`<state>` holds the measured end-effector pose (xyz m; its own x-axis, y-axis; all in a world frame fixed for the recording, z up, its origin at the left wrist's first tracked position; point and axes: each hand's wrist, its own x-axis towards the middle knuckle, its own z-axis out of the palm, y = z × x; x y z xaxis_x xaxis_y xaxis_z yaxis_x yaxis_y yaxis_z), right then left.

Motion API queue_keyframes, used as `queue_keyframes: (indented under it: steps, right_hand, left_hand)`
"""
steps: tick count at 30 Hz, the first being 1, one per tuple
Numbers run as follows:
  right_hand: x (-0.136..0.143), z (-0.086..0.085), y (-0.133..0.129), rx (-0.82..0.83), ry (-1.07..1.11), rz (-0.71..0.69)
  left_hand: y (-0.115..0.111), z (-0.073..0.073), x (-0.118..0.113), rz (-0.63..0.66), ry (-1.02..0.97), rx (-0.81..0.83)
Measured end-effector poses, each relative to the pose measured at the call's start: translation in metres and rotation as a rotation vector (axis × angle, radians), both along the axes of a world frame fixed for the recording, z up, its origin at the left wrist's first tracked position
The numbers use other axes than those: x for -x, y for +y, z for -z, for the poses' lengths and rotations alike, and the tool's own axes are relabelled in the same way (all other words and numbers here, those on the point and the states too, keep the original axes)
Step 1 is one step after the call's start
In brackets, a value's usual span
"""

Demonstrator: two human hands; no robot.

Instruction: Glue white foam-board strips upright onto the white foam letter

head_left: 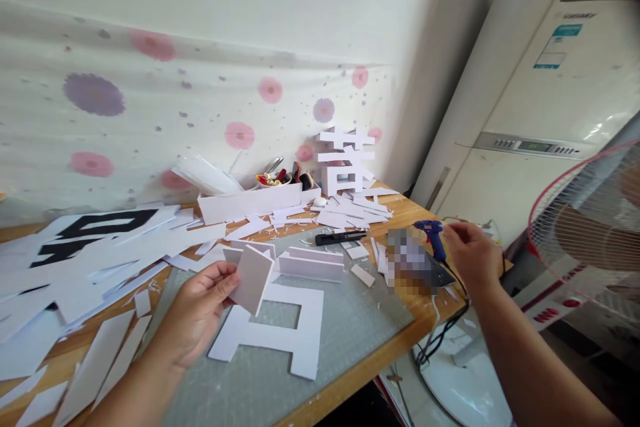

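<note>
- While the left hand (200, 307) pinches a white foam strip (253, 278) above the cutting mat (345, 320), gluing looks to be the step underway.
- Right hand (470, 255) curls at the blue glue gun (433, 237); a firm grip seems needed first.

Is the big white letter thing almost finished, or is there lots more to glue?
Done: one white 3D character stands by the wall. In hand: the left hand holds a small white strip over the flat cut-out shape; the right hand is at the blue glue gun. Left: only a few side strips stand; many loose pieces wait.
</note>
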<state>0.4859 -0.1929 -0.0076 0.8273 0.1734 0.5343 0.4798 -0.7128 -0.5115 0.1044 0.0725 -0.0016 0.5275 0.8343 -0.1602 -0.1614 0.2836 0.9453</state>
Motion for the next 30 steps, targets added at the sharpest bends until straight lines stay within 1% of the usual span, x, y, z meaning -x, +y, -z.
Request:
queue_keyframes:
  steps: [2, 4, 8, 11, 13, 16, 18, 19, 20, 22, 23, 24, 25, 26, 27, 29, 30]
  right_hand:
    - [-0.028, 0.004, -0.016, 0.111, 0.107, 0.028]
    - [-0.047, 0.009, -0.019, 0.199, 0.177, 0.014]
    - [-0.072, 0.021, -0.001, 0.321, 0.270, 0.014]
    - [-0.082, 0.022, 0.010, 0.373, 0.319, 0.015]
    - [-0.083, 0.015, 0.010, 0.384, 0.338, 0.011]
    - [-0.072, -0.004, -0.005, 0.356, 0.320, 0.036]
    - [-0.057, -0.020, -0.018, 0.277, 0.278, 0.063]
    - [-0.048, -0.027, -0.022, 0.193, 0.256, 0.070]
    - [-0.036, -0.033, -0.024, -0.070, 0.252, 0.003]
    - [-0.007, -0.042, -0.018, -0.298, 0.293, -0.160]
    - [0.011, -0.045, -0.009, -0.515, 0.358, -0.324]
    - [0.029, -0.046, 0.004, -0.647, 0.425, -0.512]
    - [0.049, -0.046, 0.019, -0.688, 0.476, -0.708]
    - [0.069, -0.045, 0.036, -0.670, 0.521, -0.890]
    - [0.089, -0.043, 0.053, -0.603, 0.583, -1.048]
    - [0.125, -0.038, 0.088, -0.551, 0.659, -1.206]
    - [0.141, -0.035, 0.104, -0.531, 0.691, -1.255]
  left_hand:
    - [0.003, 0.001, -0.001, 0.013, -0.042, 0.030]
    - [0.005, 0.004, 0.000, 0.015, -0.066, 0.034]
    - [0.008, 0.007, 0.001, -0.001, -0.066, -0.004]
    - [0.005, 0.006, 0.002, -0.016, -0.088, -0.016]
    - [0.002, 0.005, 0.002, -0.014, -0.105, 0.005]
    - [-0.002, 0.002, 0.002, 0.000, -0.115, 0.011]
    - [-0.003, 0.000, 0.002, 0.009, -0.122, -0.012]
    - [-0.004, -0.001, 0.002, 0.016, -0.125, -0.025]
    - [-0.004, -0.001, 0.002, 0.026, -0.127, -0.038]
    - [-0.004, -0.001, 0.003, 0.053, -0.129, -0.054]
    - [-0.003, 0.000, 0.003, 0.064, -0.134, -0.054]
    - [-0.003, 0.001, 0.004, 0.072, -0.141, -0.051]
    - [-0.002, 0.001, 0.005, 0.077, -0.151, -0.046]
    - [-0.001, 0.002, 0.005, 0.077, -0.164, -0.042]
    - [0.000, 0.002, 0.006, 0.077, -0.176, -0.040]
    - [0.002, 0.003, 0.008, 0.078, -0.196, -0.048]
    - [0.003, 0.002, 0.009, 0.076, -0.202, -0.054]
